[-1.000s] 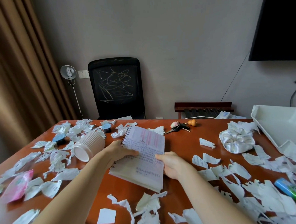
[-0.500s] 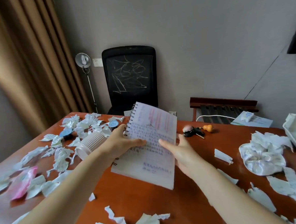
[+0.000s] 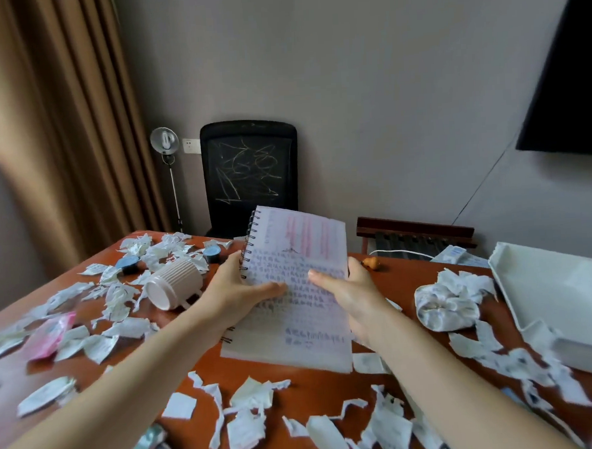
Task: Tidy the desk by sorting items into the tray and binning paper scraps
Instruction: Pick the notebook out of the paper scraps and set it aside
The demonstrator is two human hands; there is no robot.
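The left hand (image 3: 236, 294) grips the spiral edge of the notebook (image 3: 295, 327), thumb laid across the page. The right hand (image 3: 354, 291) clasps the opposite edge the same way. A second ago the notebook lay lower, close to the bench (image 3: 315, 389); now it is raised between the hands and tipped up. The pick-up looks done and the carry is next: the tray (image 3: 544, 280) sits well to the right of the right hand. Paper scraps (image 3: 245, 429) lie below both wrists, not yet binned.
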